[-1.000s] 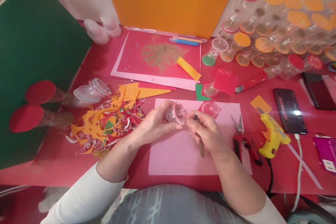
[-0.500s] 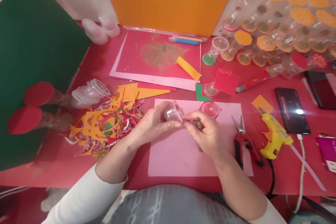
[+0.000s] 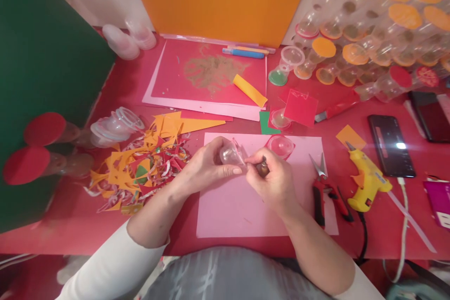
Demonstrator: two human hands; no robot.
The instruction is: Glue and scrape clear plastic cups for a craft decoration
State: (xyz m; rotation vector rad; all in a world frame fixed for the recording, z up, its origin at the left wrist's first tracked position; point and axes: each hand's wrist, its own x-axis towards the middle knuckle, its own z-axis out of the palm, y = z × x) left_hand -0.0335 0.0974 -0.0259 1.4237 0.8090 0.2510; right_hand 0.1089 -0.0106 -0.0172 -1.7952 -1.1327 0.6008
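Clear plastic cup [image 3: 230,155] above pink sheet [image 3: 242,211]: rim work, we judge.
Left fingers [image 3: 230,169] wrap the cup; right fingers [image 3: 257,155], closed round a small tool [image 3: 264,168], meet the rim. Next likely calls for steadiness.

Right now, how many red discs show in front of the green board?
2. The farther red disc is on the upper clear cup piece; the nearer red disc is just below it, slightly left. Any behind these would be hidden.
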